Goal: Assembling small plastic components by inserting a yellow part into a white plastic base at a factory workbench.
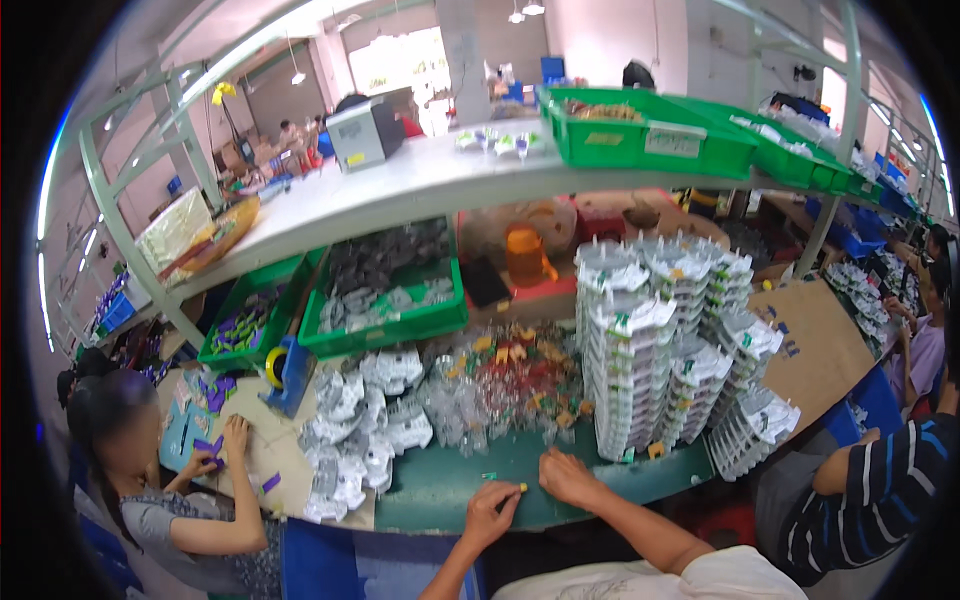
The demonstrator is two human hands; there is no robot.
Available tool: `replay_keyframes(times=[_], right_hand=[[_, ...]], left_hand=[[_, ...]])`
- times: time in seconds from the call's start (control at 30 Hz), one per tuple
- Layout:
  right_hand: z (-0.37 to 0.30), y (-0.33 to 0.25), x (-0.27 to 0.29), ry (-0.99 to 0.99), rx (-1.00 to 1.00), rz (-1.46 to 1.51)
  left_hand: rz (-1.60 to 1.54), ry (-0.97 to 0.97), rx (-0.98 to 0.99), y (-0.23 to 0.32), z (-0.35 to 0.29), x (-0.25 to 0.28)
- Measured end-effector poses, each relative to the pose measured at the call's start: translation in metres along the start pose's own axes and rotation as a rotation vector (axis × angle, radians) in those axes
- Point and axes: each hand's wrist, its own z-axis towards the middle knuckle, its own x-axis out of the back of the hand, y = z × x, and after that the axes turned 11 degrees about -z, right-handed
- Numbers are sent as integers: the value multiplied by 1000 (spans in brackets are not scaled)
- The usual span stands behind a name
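My left hand [490, 512] is over the near edge of the green work mat [430, 492], its fingers pinched together. At its fingertips shows a small yellow piece [523, 487]. A small green piece [488, 476] is just beyond that hand. To the right, my right hand [568, 477] is closed with the fingers curled down on the mat; what they hold, if anything, is hidden. Beyond my hands spreads a heap of small clear plastic parts [455, 410], mixed with orange and red pieces [510, 360].
Tall stacks of grey-white moulded parts [630, 370] stand at right; loose grey-white parts [345, 440] pile at left. Green bins [385, 330] of parts stand behind, below a white shelf [400, 185]. A blue tape dispenser [290, 375] and a co-worker [215, 520] are left; another person's striped sleeve [870, 490] is right.
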Motion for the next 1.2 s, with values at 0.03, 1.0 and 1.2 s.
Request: replay_keyframes(times=[0.03, 1.0, 1.2], right_hand=[[-3, -7, 4, 6, 0, -25], [-66, -40, 92, 67, -209, 1584], [-69, -42, 90, 146, -254, 909]], left_hand=[[-4, -4, 26, 0, -3, 0], [-775, -38, 379, 58, 8, -29], [-728, 131, 216, 58, 5, -32]])
